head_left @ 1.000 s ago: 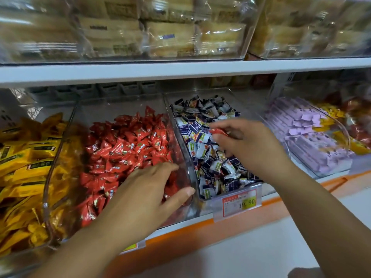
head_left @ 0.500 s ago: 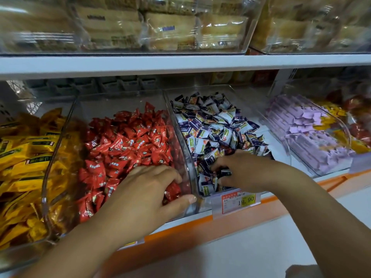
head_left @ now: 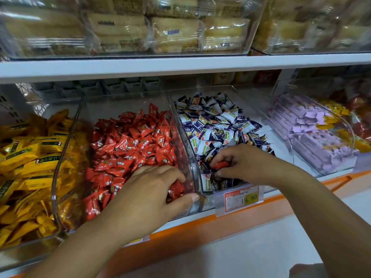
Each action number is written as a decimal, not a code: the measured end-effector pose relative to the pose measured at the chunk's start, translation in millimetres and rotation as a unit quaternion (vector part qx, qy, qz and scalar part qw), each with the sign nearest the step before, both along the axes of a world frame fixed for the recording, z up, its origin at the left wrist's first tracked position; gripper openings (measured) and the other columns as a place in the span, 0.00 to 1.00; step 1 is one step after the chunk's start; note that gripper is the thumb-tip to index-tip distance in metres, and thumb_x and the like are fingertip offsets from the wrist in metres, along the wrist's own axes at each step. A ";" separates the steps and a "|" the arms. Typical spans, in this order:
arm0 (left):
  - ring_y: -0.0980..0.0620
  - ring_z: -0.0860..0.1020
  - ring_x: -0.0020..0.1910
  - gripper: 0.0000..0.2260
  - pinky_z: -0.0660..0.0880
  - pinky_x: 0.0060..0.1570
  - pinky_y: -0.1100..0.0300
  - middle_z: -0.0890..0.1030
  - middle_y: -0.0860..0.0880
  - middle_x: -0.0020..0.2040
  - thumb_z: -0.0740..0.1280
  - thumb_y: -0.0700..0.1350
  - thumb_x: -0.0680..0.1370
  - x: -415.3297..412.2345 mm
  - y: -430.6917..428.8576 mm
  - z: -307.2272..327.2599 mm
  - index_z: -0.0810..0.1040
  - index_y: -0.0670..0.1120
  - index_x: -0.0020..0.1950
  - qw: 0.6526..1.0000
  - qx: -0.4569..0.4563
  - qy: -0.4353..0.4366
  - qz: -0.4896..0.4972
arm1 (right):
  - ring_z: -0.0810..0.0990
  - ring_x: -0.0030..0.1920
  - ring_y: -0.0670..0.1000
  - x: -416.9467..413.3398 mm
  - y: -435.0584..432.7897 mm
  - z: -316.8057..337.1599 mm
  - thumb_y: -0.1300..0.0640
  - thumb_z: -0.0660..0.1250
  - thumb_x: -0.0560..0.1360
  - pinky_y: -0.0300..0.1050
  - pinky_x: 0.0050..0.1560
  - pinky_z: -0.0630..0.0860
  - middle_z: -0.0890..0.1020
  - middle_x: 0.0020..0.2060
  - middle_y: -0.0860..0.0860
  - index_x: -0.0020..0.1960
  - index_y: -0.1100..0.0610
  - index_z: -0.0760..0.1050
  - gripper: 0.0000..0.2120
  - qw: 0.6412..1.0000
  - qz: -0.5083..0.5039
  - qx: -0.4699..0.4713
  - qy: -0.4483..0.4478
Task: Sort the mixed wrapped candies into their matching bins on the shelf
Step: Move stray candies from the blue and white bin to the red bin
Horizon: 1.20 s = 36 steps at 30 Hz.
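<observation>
A single red candy [head_left: 220, 164] sits low in the front of the middle bin [head_left: 200, 88], among the blue-and-white candies [head_left: 216, 125]. The right hand [head_left: 248, 164] pinches it between thumb and fingertips, with the other fingers curled over the pile.

In the bin [head_left: 124, 103] just to the left, full of red candies [head_left: 136, 145], the left hand [head_left: 152, 189] lies at the front right corner. Its fingers are bent down into the heap and its thumb stretches along the front rim. Whether those fingers hold a candy cannot be told.

A price tag [head_left: 240, 199] with yellow and red print hangs on the orange front edge of the shelf [head_left: 200, 225], below the middle bin. At the shelf's left end stands a bin of yellow packets [head_left: 26, 157]. Toward its right end there is a bin of pale purple sweets [head_left: 313, 133]. On the upper shelf [head_left: 180, 65], clear boxes hold wrapped cakes [head_left: 174, 35].
</observation>
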<state>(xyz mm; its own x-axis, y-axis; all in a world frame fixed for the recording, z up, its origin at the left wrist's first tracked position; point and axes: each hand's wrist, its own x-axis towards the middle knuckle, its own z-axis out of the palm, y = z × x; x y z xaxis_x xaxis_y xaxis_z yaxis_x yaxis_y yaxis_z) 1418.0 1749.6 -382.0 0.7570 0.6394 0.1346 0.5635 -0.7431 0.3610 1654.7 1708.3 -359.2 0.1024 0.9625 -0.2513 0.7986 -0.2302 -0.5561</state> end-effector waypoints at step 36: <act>0.62 0.70 0.57 0.32 0.56 0.58 0.74 0.74 0.65 0.58 0.46 0.75 0.67 2.7 2.7 -5.7 0.74 0.59 0.58 1.000 -0.001 -0.001 -0.003 | 0.70 0.69 0.51 -26.4 23.9 -2.5 0.44 0.75 0.70 0.50 0.66 0.71 0.65 0.74 0.48 0.75 0.40 0.53 0.42 0.978 0.111 -0.174 -0.017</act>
<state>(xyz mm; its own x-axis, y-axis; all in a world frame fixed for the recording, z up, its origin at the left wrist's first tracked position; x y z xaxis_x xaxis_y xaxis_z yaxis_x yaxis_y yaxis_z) 1420.8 1752.3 -387.7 0.7609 0.6348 0.1345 0.5580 -0.7459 0.3637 1628.3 1732.2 -361.6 -0.0852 0.8190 -0.5675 0.8665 -0.2203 -0.4479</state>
